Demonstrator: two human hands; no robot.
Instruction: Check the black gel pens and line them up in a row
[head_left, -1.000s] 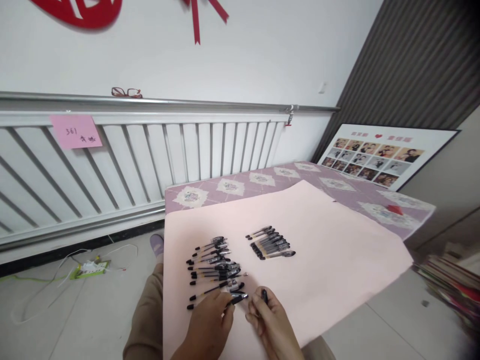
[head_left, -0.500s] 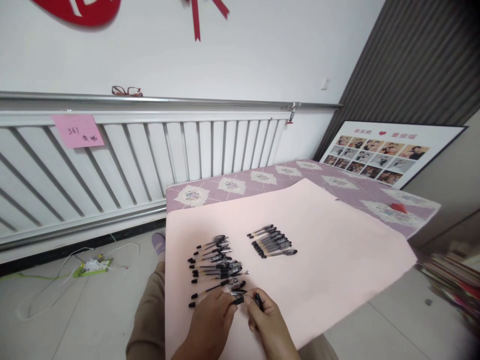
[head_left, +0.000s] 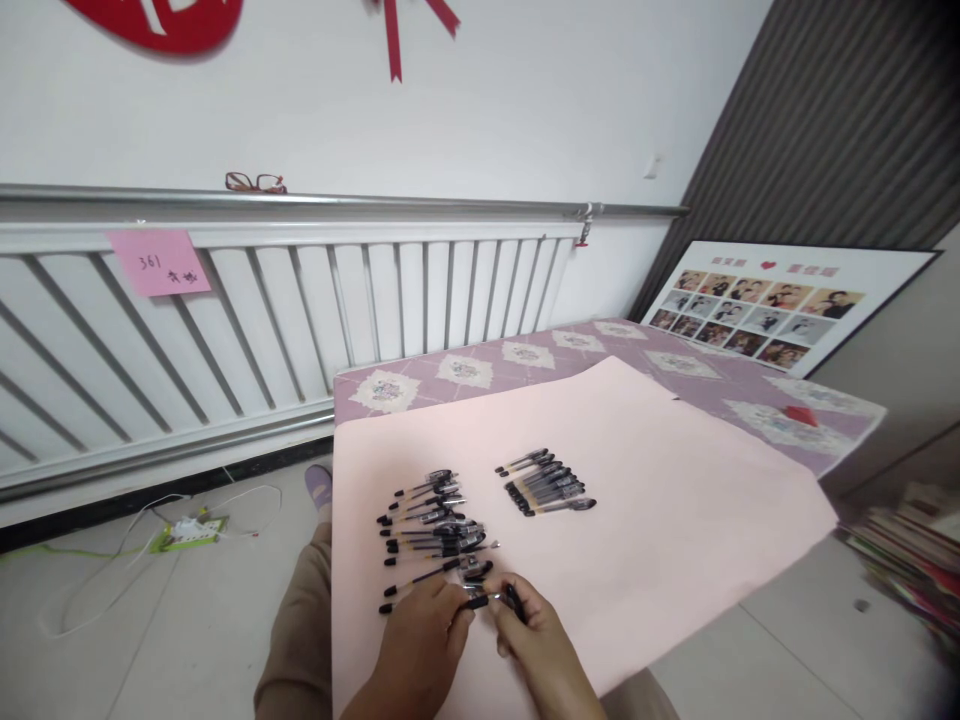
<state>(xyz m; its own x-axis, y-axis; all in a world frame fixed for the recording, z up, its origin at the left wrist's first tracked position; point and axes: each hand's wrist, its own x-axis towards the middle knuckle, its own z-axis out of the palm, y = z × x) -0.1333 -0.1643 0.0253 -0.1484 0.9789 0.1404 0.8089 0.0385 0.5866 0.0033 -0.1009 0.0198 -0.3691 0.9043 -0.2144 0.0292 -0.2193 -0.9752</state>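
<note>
My left hand (head_left: 421, 632) is closed around a pen (head_left: 477, 602), whose black grip and silvery tip point right from its fingers. My right hand (head_left: 541, 640) is closed on a black pen cap (head_left: 515, 602), its fingers close to the pen's tip. Beyond my left hand lies a loose, overlapping row of pens (head_left: 431, 545) with clear barrels and black ends. Further right, a second group of pens (head_left: 551, 480) lies side by side. Both groups rest on a pink sheet (head_left: 660, 500). My left fingers hide most of the held pen.
A purple patterned cloth (head_left: 517, 375) covers the table under the sheet. Behind it runs a white radiator (head_left: 420, 300) with a pipe above, where glasses (head_left: 255, 183) rest. A photo board (head_left: 772, 300) leans at the back right. A power strip (head_left: 191, 532) lies on the floor.
More of the pen's silvery tip shows between my hands, and my right hand sits very slightly further right. Both pen groups stay where they were.
</note>
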